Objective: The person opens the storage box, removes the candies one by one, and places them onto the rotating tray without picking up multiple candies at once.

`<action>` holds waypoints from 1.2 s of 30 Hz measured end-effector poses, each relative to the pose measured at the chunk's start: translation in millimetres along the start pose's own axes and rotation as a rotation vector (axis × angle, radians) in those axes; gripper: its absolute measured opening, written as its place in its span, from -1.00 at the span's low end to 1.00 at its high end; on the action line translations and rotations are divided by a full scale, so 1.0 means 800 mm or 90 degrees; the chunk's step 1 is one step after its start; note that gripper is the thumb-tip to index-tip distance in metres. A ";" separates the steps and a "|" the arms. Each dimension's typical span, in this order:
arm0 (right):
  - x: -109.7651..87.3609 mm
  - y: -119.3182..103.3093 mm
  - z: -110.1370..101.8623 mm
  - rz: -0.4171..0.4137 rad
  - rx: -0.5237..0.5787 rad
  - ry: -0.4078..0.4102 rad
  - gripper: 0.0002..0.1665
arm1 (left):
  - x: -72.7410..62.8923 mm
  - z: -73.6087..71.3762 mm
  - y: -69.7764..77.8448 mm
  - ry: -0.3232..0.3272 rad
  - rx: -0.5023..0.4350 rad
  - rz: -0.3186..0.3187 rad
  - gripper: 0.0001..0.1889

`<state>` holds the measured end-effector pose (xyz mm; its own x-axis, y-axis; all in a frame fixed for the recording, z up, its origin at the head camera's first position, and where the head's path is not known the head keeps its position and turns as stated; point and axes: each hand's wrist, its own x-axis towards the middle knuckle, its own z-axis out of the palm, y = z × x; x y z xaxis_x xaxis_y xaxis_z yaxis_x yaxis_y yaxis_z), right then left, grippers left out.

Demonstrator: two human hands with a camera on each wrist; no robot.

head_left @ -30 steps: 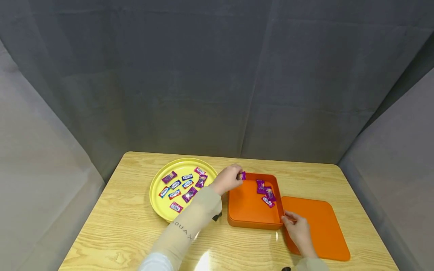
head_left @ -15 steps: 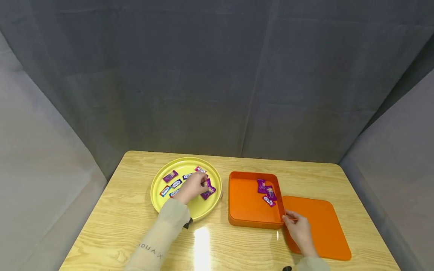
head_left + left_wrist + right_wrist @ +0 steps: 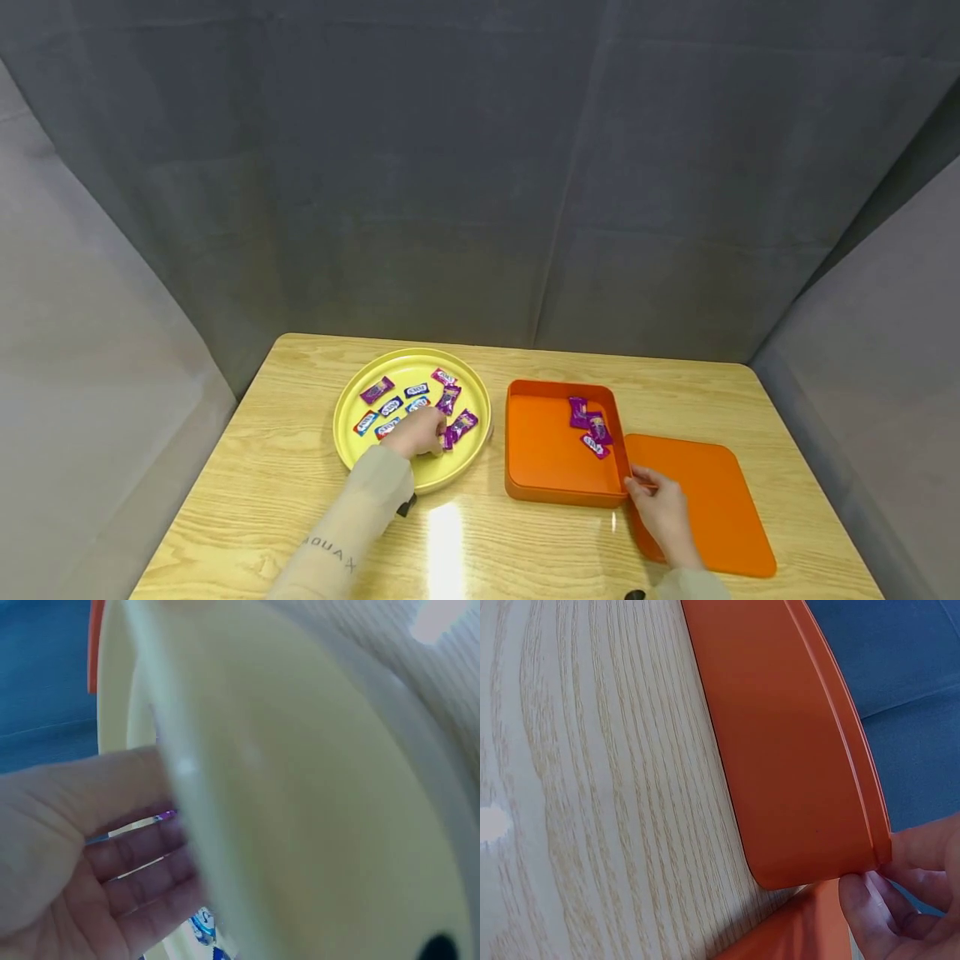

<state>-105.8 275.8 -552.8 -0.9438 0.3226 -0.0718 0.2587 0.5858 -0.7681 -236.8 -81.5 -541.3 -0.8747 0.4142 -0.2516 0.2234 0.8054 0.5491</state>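
On a round yellow tray point(image 3: 348, 454) at the left lie several wrapped candies, purple, pink and blue. The left hand point(image 3: 414, 433) is down on the tray's right half, its fingers curled at a purple wrapped candy point(image 3: 447, 440) that shows partly beside them. Another purple piece point(image 3: 464, 423) lies just right of it. In the left wrist view the tray's rim hides the fingertips of the left hand point(image 3: 82, 847). The right hand point(image 3: 660, 512) pinches the near right corner of an orange box point(image 3: 555, 467); thumb and fingers grip its rim point(image 3: 874, 817) in the right wrist view.
Three wrapped candies point(image 3: 597, 427) lie inside the box, toward its right wall. A flat orange lid point(image 3: 712, 500) rests on the wooden table point(image 3: 247, 500) to the right of the box. Dark cloth point(image 3: 450, 208) hangs behind the table.
The left hand has carried a purple candy from the box's left edge back to the tray, where an extra purple piece now lies, and has lowered to another candy. The right hand stays put.
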 end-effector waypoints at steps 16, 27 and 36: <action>0.002 0.002 0.002 -0.004 0.008 0.004 -0.61 | 0.000 0.004 0.005 0.010 0.069 0.010 -0.70; 0.001 0.002 0.001 -0.002 0.006 0.001 -0.60 | 0.002 -0.004 0.011 0.010 0.063 0.024 -0.62; 0.001 0.002 0.001 -0.001 0.005 0.003 -0.60 | 0.015 -0.029 0.045 0.099 0.106 0.085 -0.24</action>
<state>-106.4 276.4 -555.0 -0.9434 0.3246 -0.0679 0.2554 0.5807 -0.7730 -249.5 -57.4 -506.4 -0.8856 0.4615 -0.0532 0.3975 0.8120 0.4274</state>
